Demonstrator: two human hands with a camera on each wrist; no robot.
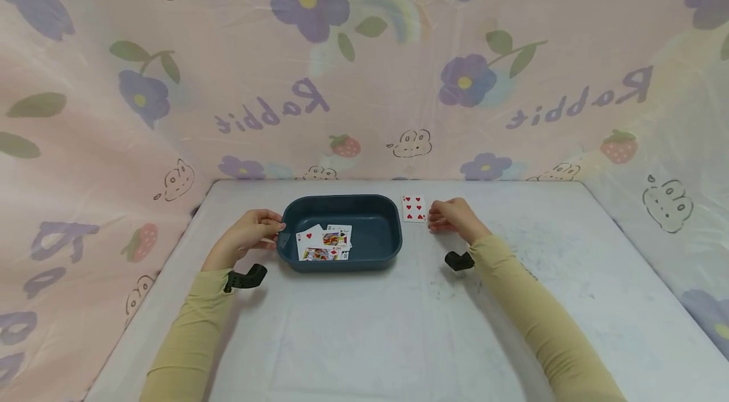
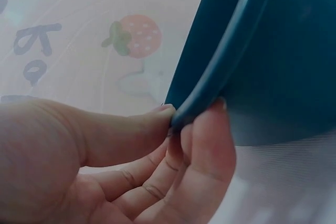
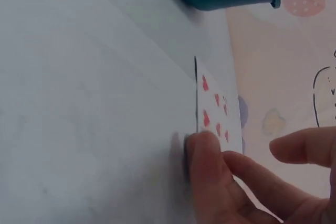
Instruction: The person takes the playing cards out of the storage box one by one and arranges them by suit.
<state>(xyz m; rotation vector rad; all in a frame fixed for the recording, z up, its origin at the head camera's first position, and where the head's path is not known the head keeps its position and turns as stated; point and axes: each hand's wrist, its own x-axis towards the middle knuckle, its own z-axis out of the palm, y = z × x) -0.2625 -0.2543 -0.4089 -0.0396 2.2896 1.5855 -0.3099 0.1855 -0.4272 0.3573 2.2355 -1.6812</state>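
- So there's a dark blue tub (image 1: 342, 266) on the white table (image 1: 364, 339), using that as the landmark
- Left hand (image 1: 250, 230) has the tub's left rim pinched between thumb and fingers
- Six of hearts (image 1: 414, 208) lies face up just right of the tub
- Right hand (image 1: 454, 215) is at that card's right edge, farther from the tub, thumb spread from loosely bent fingers, can't tell if they're touching it
- Messy card pile (image 1: 312, 240) inside the tub, left half
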